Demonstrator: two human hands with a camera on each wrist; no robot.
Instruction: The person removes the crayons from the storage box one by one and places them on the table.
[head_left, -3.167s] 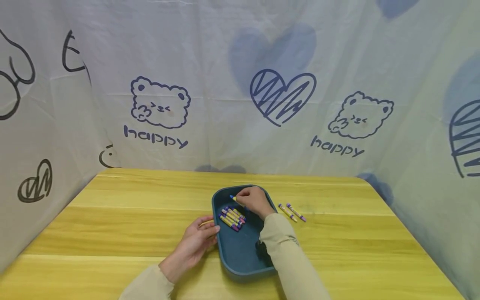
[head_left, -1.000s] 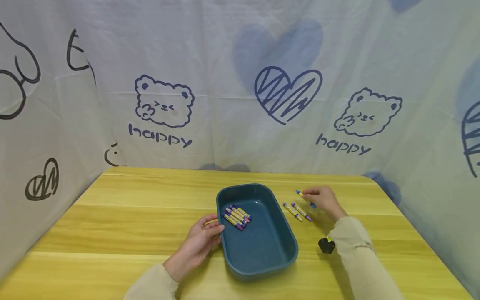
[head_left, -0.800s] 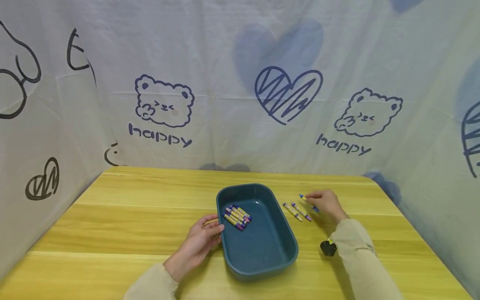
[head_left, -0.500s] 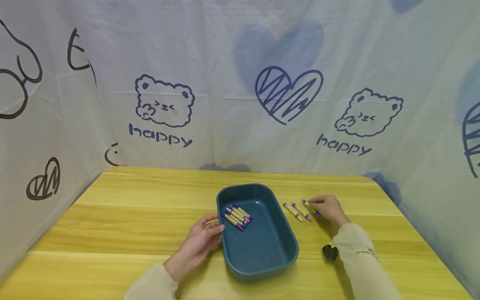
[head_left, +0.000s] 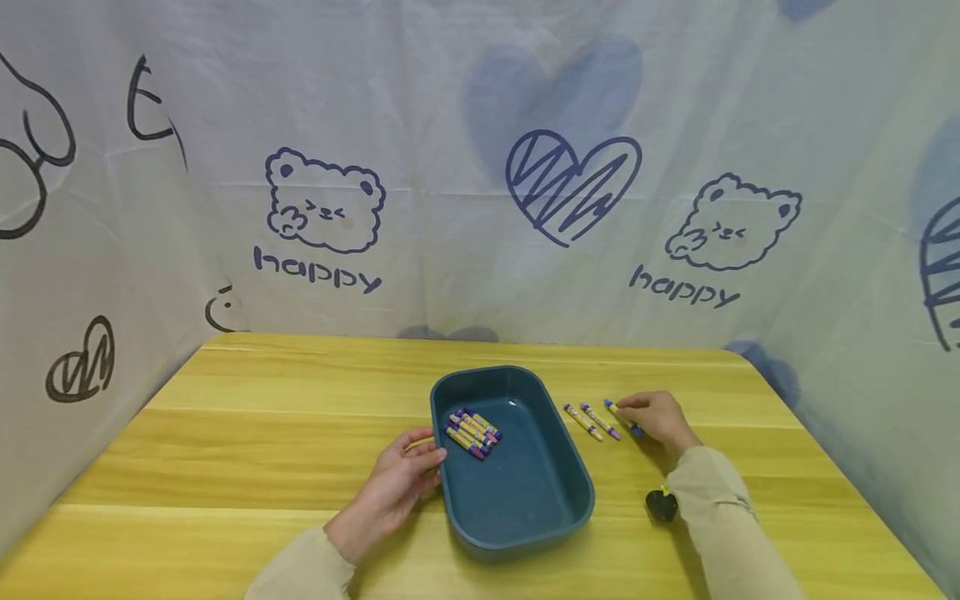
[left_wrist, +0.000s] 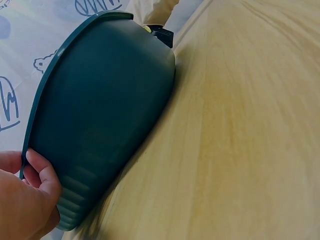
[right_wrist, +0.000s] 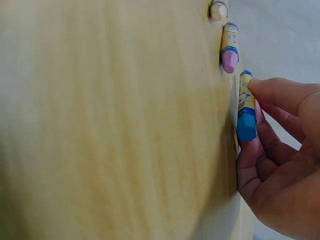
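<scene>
My left hand [head_left: 392,483] grips the near-left wall of a dark teal plastic box [head_left: 517,504], thumb and fingers on either side of its rim, as the left wrist view [left_wrist: 29,197] also shows. Inside the box several yellow-wrapped crayons [head_left: 472,433] lie in a small heap toward the left wall. To the right of the box, my right hand [head_left: 662,419] pinches a blue crayon [right_wrist: 246,107] between thumb and fingers, low at the tabletop. Beside it lie a pink crayon [right_wrist: 230,47] and a pale crayon [right_wrist: 218,11], all three roughly parallel.
The yellow wood-grain table [head_left: 285,442] stretches to both sides of the box. A white curtain [head_left: 450,267] with blue bears and hearts hangs behind it. A small black device [head_left: 662,505] sits at my right wrist.
My right hand has carried the blue crayon from over the box to the right, then lowered it beside the two crayons on the table. The left hand stays at the box wall.
</scene>
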